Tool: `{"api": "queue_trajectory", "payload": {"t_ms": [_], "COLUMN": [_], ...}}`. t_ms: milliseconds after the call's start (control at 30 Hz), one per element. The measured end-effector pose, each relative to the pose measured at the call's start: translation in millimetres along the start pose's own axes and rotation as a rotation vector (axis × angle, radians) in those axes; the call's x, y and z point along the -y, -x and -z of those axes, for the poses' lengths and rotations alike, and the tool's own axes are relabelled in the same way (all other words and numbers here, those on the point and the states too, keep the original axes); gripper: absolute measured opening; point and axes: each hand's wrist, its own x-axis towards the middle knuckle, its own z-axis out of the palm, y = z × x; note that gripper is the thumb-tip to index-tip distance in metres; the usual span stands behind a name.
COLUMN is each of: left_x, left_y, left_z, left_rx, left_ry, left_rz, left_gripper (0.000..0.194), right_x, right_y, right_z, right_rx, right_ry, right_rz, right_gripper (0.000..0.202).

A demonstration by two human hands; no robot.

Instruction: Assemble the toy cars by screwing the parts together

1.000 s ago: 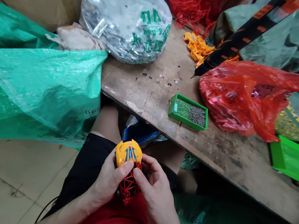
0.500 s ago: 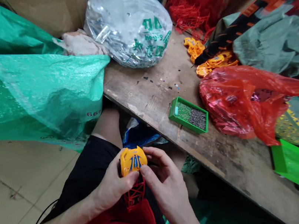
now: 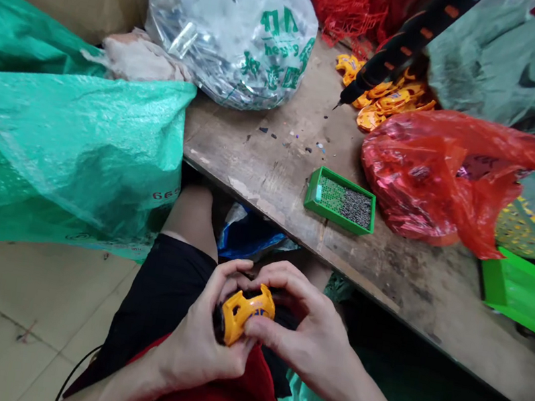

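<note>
Over my lap, a yellow plastic shell [image 3: 241, 314] with a blue mark is held between both hands. My left hand [image 3: 202, 331] is wrapped round its left side, over a dark part beneath. My right hand [image 3: 302, 320] grips the right side, its thumb pressed on the shell's face and its fingers curled behind. A black power screwdriver [image 3: 395, 49] hangs tip down over the table, beside a pile of yellow shells [image 3: 393, 102]. Nearer the table's front edge sits a green tray [image 3: 342, 202] of small screws.
A clear bag of silvery parts [image 3: 232, 34] and a red bag [image 3: 431, 178] rest on the wooden table [image 3: 273, 161]. Green sacks [image 3: 67, 157] stand at the left. A bright green bin [image 3: 530, 293] lies at the right, with red lattice parts [image 3: 346, 11] at the back.
Both hands have turned and tilted the yellow shell, and my left fingers have come over its top. The red lattice piece below it no longer shows. The screwdriver's tip has shifted slightly left.
</note>
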Motion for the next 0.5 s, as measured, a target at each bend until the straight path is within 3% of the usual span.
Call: {"api": "queue_trajectory", "payload": {"t_ms": [167,333,433,500], "left_x": [-4,-3,-7,-12], "left_y": [7,12,10,7], "left_z": [5.8,17.0,19.3,19.1], "left_rx": [0.132,0.168,0.187,0.225], "left_ry": [-0.150,-0.473,-0.575,-0.594], "left_rz": [-0.137,-0.423,-0.619,-0.673], "left_gripper": [0.093,0.108,0.103,0.097], "right_x": [11,11,9,6], "right_y": [9,28,40,45], "right_z": [20,25,27,28], "right_rx": [0.209,0.174,0.162,0.168], "right_ry": [0.077,0.125,0.176,0.203], "right_rz": [0.082,0.133,0.162,0.176], "right_gripper": [0.029,0.052,0.054,0.057]}}
